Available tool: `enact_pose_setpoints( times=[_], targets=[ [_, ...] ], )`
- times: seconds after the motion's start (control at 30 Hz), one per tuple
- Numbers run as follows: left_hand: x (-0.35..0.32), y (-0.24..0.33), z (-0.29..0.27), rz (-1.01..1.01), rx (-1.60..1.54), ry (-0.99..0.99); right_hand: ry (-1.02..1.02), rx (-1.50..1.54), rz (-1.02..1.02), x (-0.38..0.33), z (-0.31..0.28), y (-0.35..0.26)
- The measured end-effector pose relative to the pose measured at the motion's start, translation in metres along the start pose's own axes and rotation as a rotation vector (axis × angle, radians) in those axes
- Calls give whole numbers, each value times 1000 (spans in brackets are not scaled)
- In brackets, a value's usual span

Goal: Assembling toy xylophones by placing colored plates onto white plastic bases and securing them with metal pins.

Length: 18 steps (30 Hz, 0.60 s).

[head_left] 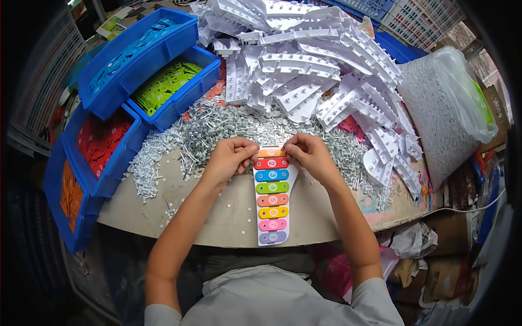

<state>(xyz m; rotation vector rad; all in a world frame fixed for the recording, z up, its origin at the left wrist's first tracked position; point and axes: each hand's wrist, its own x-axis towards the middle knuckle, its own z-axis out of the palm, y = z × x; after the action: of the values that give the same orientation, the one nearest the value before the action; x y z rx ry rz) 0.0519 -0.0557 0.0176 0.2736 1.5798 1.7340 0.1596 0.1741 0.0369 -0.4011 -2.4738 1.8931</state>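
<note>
A toy xylophone with a white plastic base point(292, 173) lies on the table in front of me, its narrow end toward me. Coloured keys run down it, among them a red key point(271, 163), a blue key point(272, 175) and a purple key point(273, 237). At its far end sits an orange key point(271, 153). My left hand point(232, 156) pinches the left end of that key, fingers closed. On its right end, thumb and fingers of my right hand point(312, 155) are pressed together. Anything small between the fingertips is hidden.
Loose screws and pins point(217, 130) heap beyond my hands, with stacked white bases point(299, 65) behind. Blue bins at left hold blue keys point(130, 54), green keys point(166, 87), red keys point(103, 142) and orange pieces point(70, 190). A filled clear bag point(440, 108) stands right.
</note>
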Motion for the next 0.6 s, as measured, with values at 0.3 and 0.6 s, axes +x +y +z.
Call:
enact_pose_setpoints(
  times=[0.3, 0.6],
  targets=[
    [6, -6, 2, 71, 337, 97, -54, -172, 170, 6, -5, -26],
    [10, 12, 5, -390, 170, -166, -360, -293, 362, 19, -25, -29]
  ],
)
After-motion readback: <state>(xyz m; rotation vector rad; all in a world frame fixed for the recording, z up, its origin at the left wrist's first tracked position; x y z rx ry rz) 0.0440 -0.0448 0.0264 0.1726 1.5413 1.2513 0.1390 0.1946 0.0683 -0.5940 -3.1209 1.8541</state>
